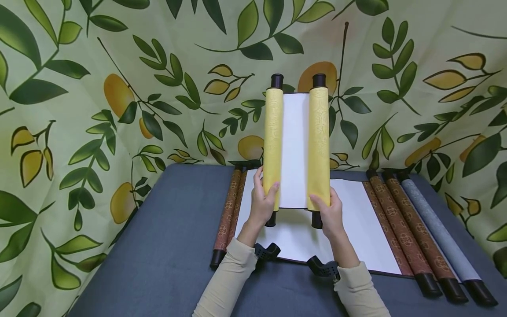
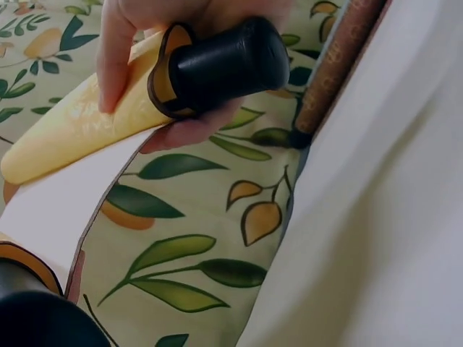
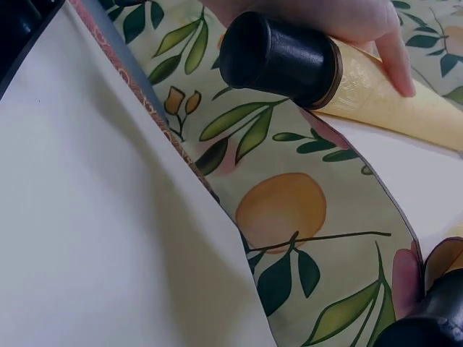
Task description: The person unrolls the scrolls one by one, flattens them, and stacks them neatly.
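Note:
A yellow patterned scroll (image 1: 273,145) with black roller ends is held upright above the table, partly unrolled so a white strip (image 1: 295,149) shows between its two rolls. My left hand (image 1: 263,200) grips the lower part of the left roll, thumb in front. On the right roll (image 1: 319,145), my right hand (image 1: 330,211) grips low down in the same way. Both wrist views show the fingers wrapped around the rolls near the black end knobs (image 2: 230,66) (image 3: 278,59). Below lies an opened scroll with a white sheet (image 1: 356,229) and reddish-brown patterned edges.
Left of the sheet lies a brown patterned roll (image 1: 226,215). Along the right are brown rolled scrolls (image 1: 408,235) and a light blue-grey one (image 1: 439,229), all with black ends. A dark blue-grey cloth (image 1: 158,246) covers the table. Leaf-patterned fabric (image 1: 178,127) hangs behind.

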Demonstrator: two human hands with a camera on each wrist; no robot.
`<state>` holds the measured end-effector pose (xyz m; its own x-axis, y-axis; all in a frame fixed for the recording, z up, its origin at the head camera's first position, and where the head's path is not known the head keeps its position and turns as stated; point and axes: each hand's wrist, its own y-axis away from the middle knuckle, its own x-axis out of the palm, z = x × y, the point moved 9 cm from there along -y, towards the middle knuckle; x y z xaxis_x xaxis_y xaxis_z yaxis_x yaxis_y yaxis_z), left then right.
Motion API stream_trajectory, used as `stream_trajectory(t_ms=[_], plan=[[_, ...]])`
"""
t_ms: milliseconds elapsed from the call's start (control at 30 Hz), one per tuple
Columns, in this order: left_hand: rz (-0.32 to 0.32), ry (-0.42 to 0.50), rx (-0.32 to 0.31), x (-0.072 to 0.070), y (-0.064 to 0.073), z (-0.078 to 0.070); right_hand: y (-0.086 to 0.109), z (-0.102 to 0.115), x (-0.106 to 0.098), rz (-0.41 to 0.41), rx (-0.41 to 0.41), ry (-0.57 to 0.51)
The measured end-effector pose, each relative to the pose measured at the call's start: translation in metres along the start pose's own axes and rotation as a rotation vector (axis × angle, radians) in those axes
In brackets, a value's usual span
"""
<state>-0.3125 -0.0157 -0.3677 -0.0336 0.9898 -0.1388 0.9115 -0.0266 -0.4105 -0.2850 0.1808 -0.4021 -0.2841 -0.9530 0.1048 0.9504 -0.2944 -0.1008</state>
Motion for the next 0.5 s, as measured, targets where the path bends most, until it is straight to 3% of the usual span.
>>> stream_trajectory(t_ms=[200, 500], plan=[[-0.053, -0.009, -0.023, -0.0058, 0.0013, -0.0016, 0.0025, 0.0011, 0.0023, 0.019, 0.020, -0.069], [-0.095, -0.057, -0.009, -0.0076, 0.0003, 0.0012, 0.0032, -0.0044, 0.0045, 0.006, 0.060, 0.001]])
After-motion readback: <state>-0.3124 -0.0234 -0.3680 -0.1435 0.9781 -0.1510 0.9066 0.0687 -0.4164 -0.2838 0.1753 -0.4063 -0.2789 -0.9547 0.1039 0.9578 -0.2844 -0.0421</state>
